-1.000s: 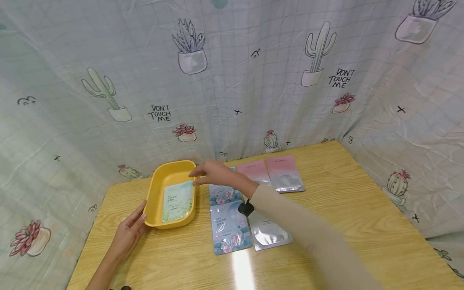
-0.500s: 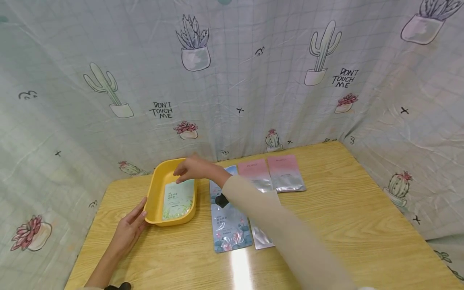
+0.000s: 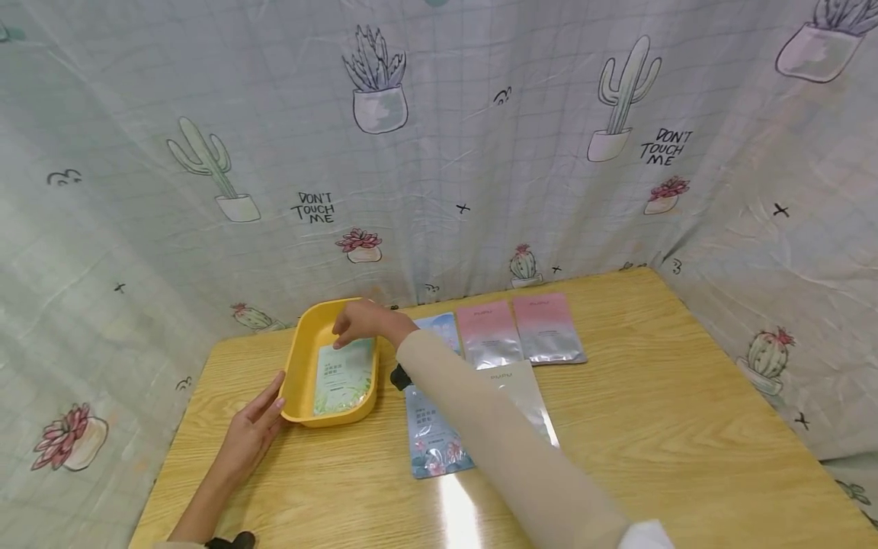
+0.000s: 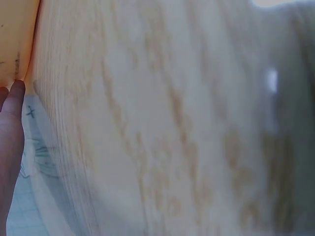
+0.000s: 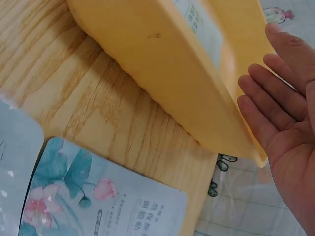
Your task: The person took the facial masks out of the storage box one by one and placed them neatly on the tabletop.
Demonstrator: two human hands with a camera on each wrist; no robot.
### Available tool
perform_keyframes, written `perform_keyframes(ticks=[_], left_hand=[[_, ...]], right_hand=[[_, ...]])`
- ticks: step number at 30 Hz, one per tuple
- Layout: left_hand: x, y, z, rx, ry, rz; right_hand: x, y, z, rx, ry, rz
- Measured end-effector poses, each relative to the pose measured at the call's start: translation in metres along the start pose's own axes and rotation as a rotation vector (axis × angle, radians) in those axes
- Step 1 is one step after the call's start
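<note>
Tray (image 3: 296,374): yellow plastic, rectangular w/ rounded corners, shallow, upright on wood table, far-left part, near the curtain.
Green packet (image 3: 343,374): pale green sachet w/ small print, lies flat inside tray, fills most of the floor, long side along tray's length.
Left hand (image 3: 252,435): fingers straight, tips touching tray's near-left corner.
Right hand (image 3: 363,322): over tray's far end, fingertips at packet's top edge; relaxed, holding nothing.
</note>
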State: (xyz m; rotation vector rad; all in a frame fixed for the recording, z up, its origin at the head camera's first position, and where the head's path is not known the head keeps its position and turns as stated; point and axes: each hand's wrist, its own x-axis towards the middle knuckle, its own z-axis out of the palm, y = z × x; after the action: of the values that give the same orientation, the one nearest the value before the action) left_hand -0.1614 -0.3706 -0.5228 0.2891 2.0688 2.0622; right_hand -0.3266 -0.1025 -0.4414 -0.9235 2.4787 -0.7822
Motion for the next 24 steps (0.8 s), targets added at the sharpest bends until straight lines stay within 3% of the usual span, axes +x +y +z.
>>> perform_keyframes(ticks=[6, 14, 24], left_hand=[[-0.001, 0.003, -0.004, 0.015, 0.015, 0.01], [0.004, 0.002, -0.002, 0.05, 0.012, 0.001], [0.003, 0.003, 0.002, 0.026, 0.03, -0.027]], right_hand=[[0.013, -0.005, 0.007, 0.031, -0.009, 0.022], [0.03, -0.007, 0.012, -0.106, -0.035, 0.057], [0.038, 0.002, 0.02, -0.033, -0.041, 0.019]])
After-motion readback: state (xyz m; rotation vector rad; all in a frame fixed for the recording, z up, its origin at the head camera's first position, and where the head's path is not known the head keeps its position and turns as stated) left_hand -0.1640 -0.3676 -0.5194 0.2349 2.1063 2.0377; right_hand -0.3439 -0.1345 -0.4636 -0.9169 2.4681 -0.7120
